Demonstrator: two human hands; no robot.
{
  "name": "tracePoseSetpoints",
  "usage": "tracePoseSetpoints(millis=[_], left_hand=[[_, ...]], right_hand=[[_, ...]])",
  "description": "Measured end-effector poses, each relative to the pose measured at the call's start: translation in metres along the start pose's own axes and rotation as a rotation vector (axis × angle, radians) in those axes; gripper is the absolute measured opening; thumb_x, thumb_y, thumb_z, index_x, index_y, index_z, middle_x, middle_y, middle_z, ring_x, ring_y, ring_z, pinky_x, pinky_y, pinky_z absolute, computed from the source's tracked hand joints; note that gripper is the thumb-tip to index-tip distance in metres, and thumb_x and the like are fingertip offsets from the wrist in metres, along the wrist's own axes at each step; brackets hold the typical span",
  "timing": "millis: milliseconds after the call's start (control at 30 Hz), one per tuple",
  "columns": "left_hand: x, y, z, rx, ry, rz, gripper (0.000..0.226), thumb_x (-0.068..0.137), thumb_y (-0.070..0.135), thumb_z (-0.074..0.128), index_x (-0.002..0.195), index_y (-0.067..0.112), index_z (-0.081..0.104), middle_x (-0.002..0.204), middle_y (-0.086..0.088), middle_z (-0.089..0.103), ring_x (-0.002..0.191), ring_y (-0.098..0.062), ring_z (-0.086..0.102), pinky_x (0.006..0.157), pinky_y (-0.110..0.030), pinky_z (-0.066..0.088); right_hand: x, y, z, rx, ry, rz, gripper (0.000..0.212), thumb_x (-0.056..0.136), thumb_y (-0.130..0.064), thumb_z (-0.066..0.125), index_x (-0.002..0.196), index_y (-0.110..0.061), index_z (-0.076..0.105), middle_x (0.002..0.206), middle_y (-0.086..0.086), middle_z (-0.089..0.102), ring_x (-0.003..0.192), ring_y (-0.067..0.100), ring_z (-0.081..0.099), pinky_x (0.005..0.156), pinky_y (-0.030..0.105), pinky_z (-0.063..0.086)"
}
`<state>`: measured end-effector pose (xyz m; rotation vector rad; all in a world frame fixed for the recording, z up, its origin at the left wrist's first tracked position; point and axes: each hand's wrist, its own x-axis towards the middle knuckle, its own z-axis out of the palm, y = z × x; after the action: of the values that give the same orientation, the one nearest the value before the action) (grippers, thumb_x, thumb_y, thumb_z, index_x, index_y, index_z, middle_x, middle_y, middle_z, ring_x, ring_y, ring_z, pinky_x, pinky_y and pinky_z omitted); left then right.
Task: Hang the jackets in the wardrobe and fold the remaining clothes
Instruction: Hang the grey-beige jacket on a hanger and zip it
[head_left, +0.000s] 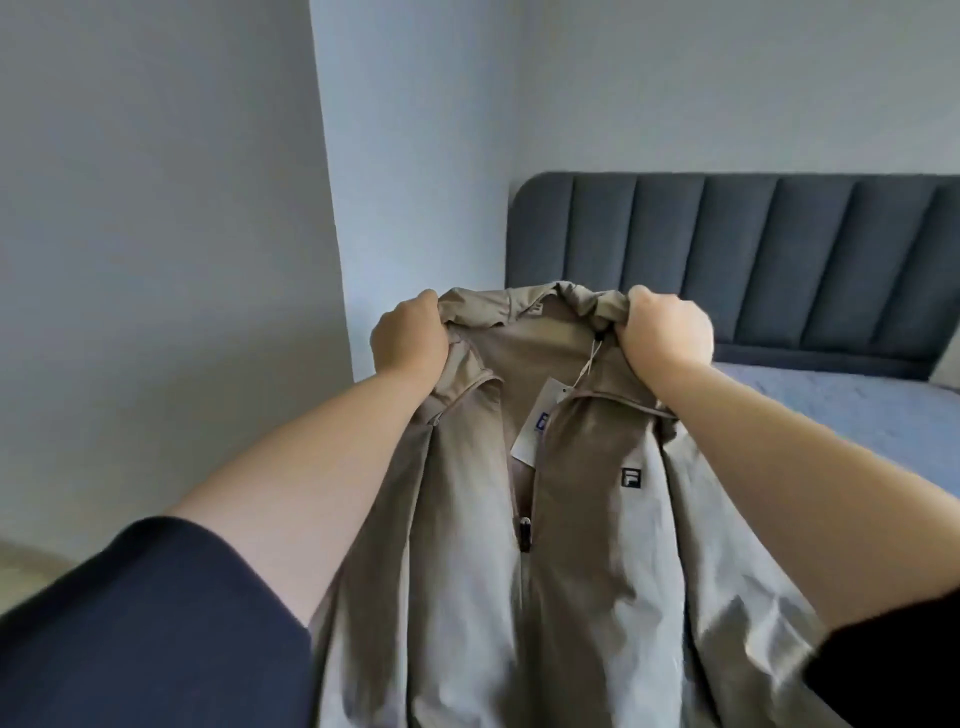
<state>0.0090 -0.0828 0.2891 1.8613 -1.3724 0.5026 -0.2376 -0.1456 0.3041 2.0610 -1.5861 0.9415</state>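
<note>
I have both hands clenched on the bunched collar of the light beige zip-front nylon jacket (571, 545): my left hand (410, 340) fisted on one shoulder, my right hand (667, 332) on the other, so the jacket hangs in the air in front of me, front side facing me, zip partly open. I judge the slick fabric could slide through a loose fist, and the white paper swing tag (535, 436) dangling at the neck could snag or tear on a hanger. No wardrobe or hanger is in view. To my right, the blue quilted bed (831, 410) and dark grey padded headboard (779, 249) hem me in; the pale grey wall (156, 208) is on my left, with open floor below.
</note>
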Motion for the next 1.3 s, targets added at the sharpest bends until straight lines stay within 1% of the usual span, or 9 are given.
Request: tracePoseSetpoints(millis=[267,367,500,600,667,1000,1167,1233,1300], left_hand=[[-0.088,-0.074,0.158,-0.003,-0.358,-0.194,0.013,0.088,0.004,0.039,0.083,0.014,0.044,0.092,-0.014,0.063,0.074,-0.031,0.047,0.062,-0.034,0.033],[-0.115,-0.092,0.193,-0.006,-0.517,-0.189,0.011,0.089,0.008,0.043,0.081,0.015,0.044,0.094,-0.013,0.062,0.078,-0.031,0.048,0.062,-0.032,0.033],[-0.149,-0.106,0.223,-0.029,-0.690,0.005,0.003,0.085,0.012,0.050,0.083,0.012,0.049,0.095,-0.008,0.055,0.093,-0.031,0.054,0.065,-0.032,0.034],[-0.183,-0.118,0.241,0.055,-0.814,0.270,0.015,0.087,0.018,0.051,0.100,0.011,0.056,0.110,-0.006,0.056,0.104,-0.027,0.052,0.082,-0.035,0.039],[-0.210,-0.124,0.253,0.059,-0.879,0.274,0.014,0.089,0.021,0.050,0.097,0.013,0.057,0.108,-0.005,0.059,0.104,-0.026,0.053,0.088,-0.032,0.034],[-0.224,-0.136,0.267,-0.101,-0.776,0.063,0.018,0.085,0.012,0.055,0.099,0.004,0.063,0.112,-0.010,0.060,0.108,-0.029,0.052,0.090,-0.033,0.038],[-0.142,-0.123,0.262,-0.324,-0.249,-0.471,0.018,0.082,0.000,0.053,0.097,-0.003,0.062,0.125,-0.018,0.054,0.118,-0.036,0.047,0.099,-0.040,0.037],[-0.123,-0.109,0.264,-0.285,-0.222,-0.494,0.029,0.085,0.003,0.052,0.113,0.005,0.058,0.141,-0.016,0.042,0.132,-0.034,0.036,0.107,-0.045,0.029],[-0.127,-0.099,0.272,-0.188,-0.241,-0.248,0.051,0.084,0.006,0.055,0.134,0.013,0.045,0.153,-0.013,0.027,0.142,-0.031,0.021,0.110,-0.054,0.020]], right_hand=[[-0.102,0.015,0.188,-0.104,-0.378,-0.082,0.022,0.091,-0.013,0.045,0.111,-0.010,0.053,0.087,0.014,0.068,0.078,0.036,0.064,0.057,0.033,0.033],[-0.139,0.020,0.234,-0.138,-0.536,-0.073,0.017,0.091,-0.013,0.043,0.106,-0.011,0.051,0.089,0.012,0.069,0.082,0.035,0.065,0.061,0.033,0.040],[-0.189,0.027,0.272,-0.149,-0.890,-0.072,0.022,0.093,-0.014,0.040,0.112,-0.013,0.050,0.112,0.013,0.065,0.102,0.033,0.062,0.076,0.035,0.045],[-0.241,0.027,0.287,-0.181,-1.210,-0.192,0.031,0.095,-0.015,0.039,0.120,-0.009,0.054,0.126,0.014,0.059,0.114,0.031,0.057,0.090,0.036,0.046],[-0.262,0.025,0.295,-0.205,-1.281,-0.261,0.033,0.096,-0.014,0.036,0.122,-0.006,0.055,0.127,0.014,0.058,0.114,0.029,0.057,0.093,0.035,0.046],[-0.234,0.026,0.308,-0.120,-1.349,-0.076,0.025,0.088,-0.017,0.049,0.107,-0.006,0.061,0.116,0.016,0.063,0.106,0.031,0.061,0.084,0.033,0.049],[-0.158,0.030,0.300,0.051,-0.657,0.182,0.017,0.070,-0.007,0.057,0.084,-0.014,0.051,0.095,0.017,0.064,0.089,0.038,0.060,0.064,0.033,0.039],[-0.145,0.026,0.308,0.162,-0.829,0.226,0.017,0.075,-0.005,0.057,0.087,-0.014,0.049,0.100,0.017,0.062,0.092,0.034,0.059,0.067,0.030,0.035],[-0.142,0.024,0.324,0.325,-1.160,0.329,0.025,0.080,-0.005,0.057,0.105,-0.008,0.055,0.107,0.014,0.060,0.094,0.026,0.057,0.072,0.027,0.038]])
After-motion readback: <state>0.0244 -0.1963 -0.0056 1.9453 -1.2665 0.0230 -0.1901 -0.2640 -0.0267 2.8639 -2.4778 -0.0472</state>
